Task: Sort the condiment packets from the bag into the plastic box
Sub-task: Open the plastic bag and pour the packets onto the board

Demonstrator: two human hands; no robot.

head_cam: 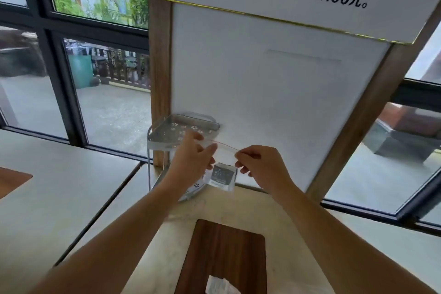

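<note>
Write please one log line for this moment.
left hand: pinches bag top | right hand: pinches bag top | clear bag: held up, packet inside | metal rack: behind | plastic box: not visible

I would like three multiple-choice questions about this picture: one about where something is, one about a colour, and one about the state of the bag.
1. Where does the two-tier metal rack stand?
A. On the counter corner, against the wooden post
B. On the floor outside
C. On the dark wooden inlay

2. What colour is the strip along the top edge of the clear zip bag?
A. Blue
B. Red
C. Green

3. How is the bag held?
A. Lying flat on the counter
B. Hanging from one hand
C. Held up by both hands at its top edge

Answers:
1 A: its thin legs rest on the pale counter, beside the wooden post.
2 B: a thin red line runs between the hands.
3 C: the left hand and the right hand each pinch one end of the top edge, and the bag hangs above the counter with a packet inside.
</note>
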